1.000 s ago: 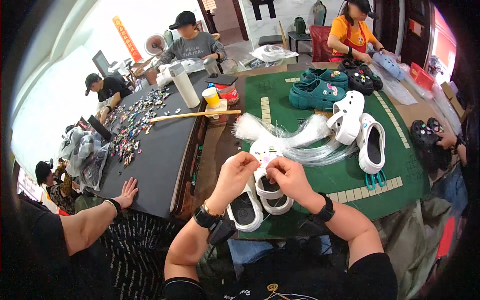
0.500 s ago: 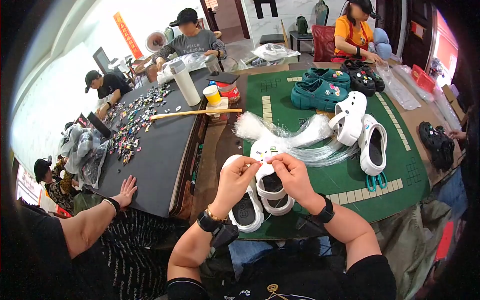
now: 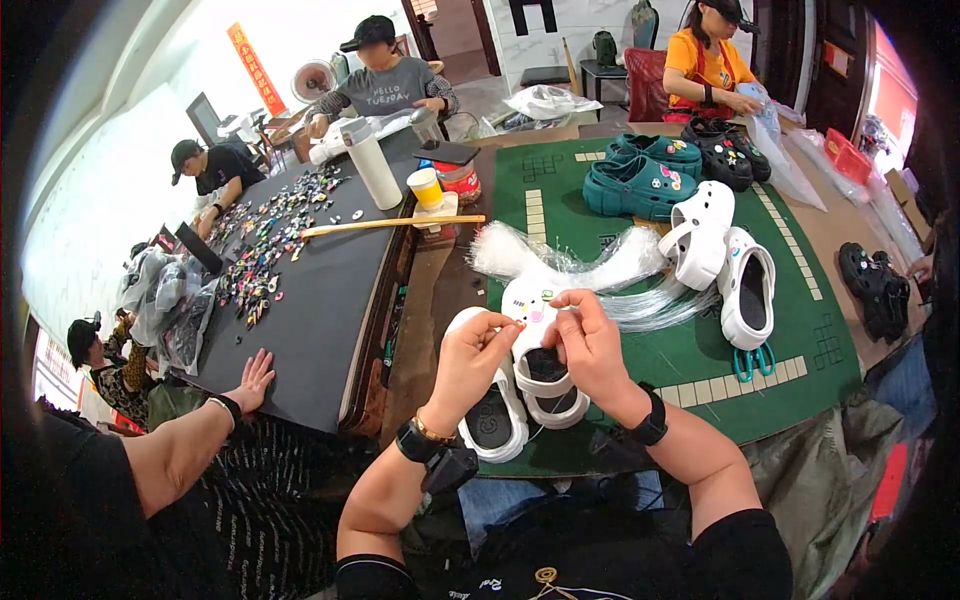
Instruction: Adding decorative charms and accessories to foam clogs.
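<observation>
A white clog (image 3: 541, 362) with small charms on its upper lies in front of me, partly hidden by my hands. My left hand (image 3: 474, 358) pinches thumb and forefinger together at its left side; a small red bit shows at the fingertips, too small to name. Over its right side, my right hand (image 3: 592, 352) has curled fingers, thumb against forefinger; whatever they hold is hidden. A pink charm (image 3: 536, 314) shows on the upper between both hands. Beneath my left wrist sits another white clog (image 3: 491, 425), its dark insole facing up.
Clear plastic strands (image 3: 650, 312) lie beyond the clog. To the right are white clogs (image 3: 746, 290), with teal clogs (image 3: 640, 188) and black clogs (image 3: 722, 155) farther back. Many charms (image 3: 265, 245) cover the dark table at left, beside another person's hand (image 3: 254, 380). A wooden stick (image 3: 395, 226) bridges the tables.
My right hand has drawn back a little from the left fingertips and curled, uncovering the pink charm. My left hand stays put. The person in orange has lifted a clear bag.
</observation>
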Motion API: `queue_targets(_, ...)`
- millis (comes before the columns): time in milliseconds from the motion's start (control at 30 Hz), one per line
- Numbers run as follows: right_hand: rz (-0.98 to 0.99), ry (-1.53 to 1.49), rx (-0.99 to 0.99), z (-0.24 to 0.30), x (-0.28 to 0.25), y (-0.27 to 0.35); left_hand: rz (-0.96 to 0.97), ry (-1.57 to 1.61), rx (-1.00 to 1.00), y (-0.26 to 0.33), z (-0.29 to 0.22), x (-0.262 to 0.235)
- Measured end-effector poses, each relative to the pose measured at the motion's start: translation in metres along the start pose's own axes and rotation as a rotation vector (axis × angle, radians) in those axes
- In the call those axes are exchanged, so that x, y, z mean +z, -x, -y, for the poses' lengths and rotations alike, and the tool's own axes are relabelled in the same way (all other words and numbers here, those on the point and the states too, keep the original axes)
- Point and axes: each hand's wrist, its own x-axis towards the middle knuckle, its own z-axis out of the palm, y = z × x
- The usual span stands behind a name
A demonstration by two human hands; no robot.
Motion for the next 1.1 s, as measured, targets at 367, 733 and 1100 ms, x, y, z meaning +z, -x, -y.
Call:
queue_targets(367, 0.020, 0.017, 0.000, 0.001, 0.004, 0.005, -0.052, -0.004, 0.137, 0.001, 0.010, 0.005)
queue_targets(733, -0.056, 0.116, -0.287, -0.009, 0.009, 0.000, -0.007, 0.011, 0.058, 0.004, 0.001, 0.003)
queue_targets(1100, 0.023, -0.023, -0.084, -0.014, 0.014, 0.003, -0.011, -0.029, 0.081, 0.005, 0.001, 0.005)
